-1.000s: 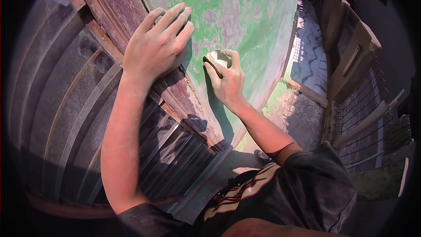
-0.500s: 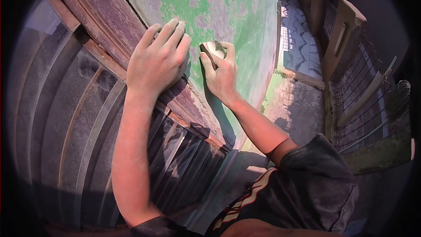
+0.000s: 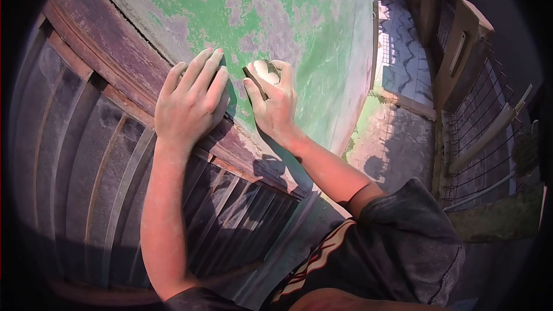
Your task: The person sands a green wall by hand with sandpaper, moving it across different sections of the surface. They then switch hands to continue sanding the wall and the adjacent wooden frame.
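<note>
A wall (image 3: pixel 253 8) with patchy green paint and greyish bare spots fills the upper middle. My right hand (image 3: pixel 275 101) is closed around a small block (image 3: pixel 265 72), dark at its edge and whitish on top, held against the green surface. To its left, my left hand (image 3: pixel 193 101) lies with its fingers extended across the border between the worn reddish-brown frame (image 3: pixel 124 40) and the wall. Nothing shows in its grasp. Both hands look dusty, and the palms are hidden.
Dark slatted shutters (image 3: pixel 75 155) stand at the left below the frame. On the right are a tiled walkway (image 3: pixel 403 52), a concrete post (image 3: pixel 461 52), wire mesh (image 3: pixel 478 132) and a pale pole (image 3: pixel 481 138) leaning there.
Both hands have shifted left and slightly down in the view, the right one with the block. The surroundings have also shifted a little as the camera moved.
</note>
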`<state>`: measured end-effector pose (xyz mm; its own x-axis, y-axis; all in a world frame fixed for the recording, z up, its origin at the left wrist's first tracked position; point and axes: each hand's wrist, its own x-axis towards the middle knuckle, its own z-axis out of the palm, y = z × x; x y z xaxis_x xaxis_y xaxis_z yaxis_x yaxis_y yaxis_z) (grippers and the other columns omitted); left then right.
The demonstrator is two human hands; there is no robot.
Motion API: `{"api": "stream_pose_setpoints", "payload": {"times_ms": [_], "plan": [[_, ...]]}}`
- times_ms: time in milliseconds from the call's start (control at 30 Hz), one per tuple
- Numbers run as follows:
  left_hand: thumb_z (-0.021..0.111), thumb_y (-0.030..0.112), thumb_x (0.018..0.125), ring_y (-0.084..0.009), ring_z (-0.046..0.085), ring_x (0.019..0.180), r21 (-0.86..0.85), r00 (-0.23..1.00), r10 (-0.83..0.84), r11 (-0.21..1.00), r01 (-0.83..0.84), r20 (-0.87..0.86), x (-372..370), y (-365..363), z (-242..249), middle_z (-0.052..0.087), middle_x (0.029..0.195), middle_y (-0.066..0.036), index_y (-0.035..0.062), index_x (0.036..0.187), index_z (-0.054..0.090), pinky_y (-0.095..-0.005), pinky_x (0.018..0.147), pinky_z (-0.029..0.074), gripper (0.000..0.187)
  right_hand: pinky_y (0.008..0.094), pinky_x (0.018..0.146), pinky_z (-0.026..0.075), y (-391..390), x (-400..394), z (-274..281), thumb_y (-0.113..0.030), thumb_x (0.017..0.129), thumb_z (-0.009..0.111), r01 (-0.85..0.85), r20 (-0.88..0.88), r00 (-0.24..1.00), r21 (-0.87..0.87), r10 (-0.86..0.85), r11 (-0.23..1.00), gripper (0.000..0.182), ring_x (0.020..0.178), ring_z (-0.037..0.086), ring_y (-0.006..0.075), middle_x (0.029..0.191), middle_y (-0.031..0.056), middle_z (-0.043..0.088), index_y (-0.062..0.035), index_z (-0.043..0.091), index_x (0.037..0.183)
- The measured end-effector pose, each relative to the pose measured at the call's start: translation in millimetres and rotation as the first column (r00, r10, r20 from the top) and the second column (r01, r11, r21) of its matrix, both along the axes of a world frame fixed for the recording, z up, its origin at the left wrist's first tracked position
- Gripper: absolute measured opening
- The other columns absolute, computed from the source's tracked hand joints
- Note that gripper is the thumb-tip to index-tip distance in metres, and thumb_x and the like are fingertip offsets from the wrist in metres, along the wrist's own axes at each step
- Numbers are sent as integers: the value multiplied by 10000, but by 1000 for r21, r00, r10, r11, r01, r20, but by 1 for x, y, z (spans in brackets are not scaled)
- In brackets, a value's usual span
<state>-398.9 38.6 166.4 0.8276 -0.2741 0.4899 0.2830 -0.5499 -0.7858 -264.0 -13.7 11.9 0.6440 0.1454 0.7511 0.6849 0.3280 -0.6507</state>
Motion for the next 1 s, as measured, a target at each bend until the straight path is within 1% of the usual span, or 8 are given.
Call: {"api": "stream_pose_setpoints", "payload": {"times_ms": [100,233,333,400,533,667,833,1000], "plan": [[730,244,913,-174,624,1352,-46,1000,17,999,-18,-27,-1,-4,7,696,1425,-17,140,1160,710,-389,1098,472,269,453,914,589,-2,2,-8,-210,945,827,-114,7,993,16,114,993,354,1105,701,416,1332,226,585,-111,807,1284],[774,239,880,-206,565,1446,-68,992,92,993,-98,-86,-7,-12,22,620,1546,-24,142,1271,689,-423,1146,437,412,475,936,601,-7,-15,-89,-214,922,841,-110,-15,994,-82,109,991,376,1118,710,403,1348,203,587,-143,809,1289],[752,242,913,-210,454,1563,-58,975,220,974,-221,-27,-13,-19,56,536,1653,-16,174,1432,654,-427,1240,355,532,471,919,605,-5,-11,-85,-218,923,842,-73,-9,997,-117,72,990,385,1111,715,388,1351,187,593,-140,803,1298],[718,299,951,-194,414,1591,27,954,261,963,-268,144,-10,-18,74,501,1688,9,217,1504,625,-412,1281,305,567,467,917,604,-5,0,-44,-221,926,841,-81,-8,997,-103,80,991,385,1111,715,382,1350,181,596,-142,802,1301],[690,332,970,-181,410,1594,99,954,259,956,-275,152,-5,-10,76,493,1697,30,250,1524,622,-400,1298,284,564,462,917,601,0,16,4,-226,935,836,-133,21,991,-19,133,991,387,1106,715,383,1347,187,595,-160,798,1314],[684,358,973,-143,440,1567,60,969,222,972,-229,112,-9,-10,68,525,1671,47,252,1472,664,-380,1299,281,510,465,916,602,2,-9,-51,-215,935,836,-156,-37,987,16,156,988,387,1118,714,381,1345,201,591,-170,799,1317],[692,363,968,-143,468,1546,74,978,181,979,-189,104,-10,-8,66,556,1645,44,236,1417,693,-376,1281,308,467,454,873,614,-5,-19,-106,-203,927,841,-125,134,982,-76,135,989,391,1063,734,383,1337,205,589,-174,803,1315],[678,297,984,-183,495,1538,57,980,173,982,-179,96,-11,-7,65,574,1635,17,194,1430,695,-379,1257,338,458,458,845,619,-3,2,-25,-215,912,853,-72,106,991,-48,76,996,391,1018,735,395,1318,202,594,-188,809,1299]]}}
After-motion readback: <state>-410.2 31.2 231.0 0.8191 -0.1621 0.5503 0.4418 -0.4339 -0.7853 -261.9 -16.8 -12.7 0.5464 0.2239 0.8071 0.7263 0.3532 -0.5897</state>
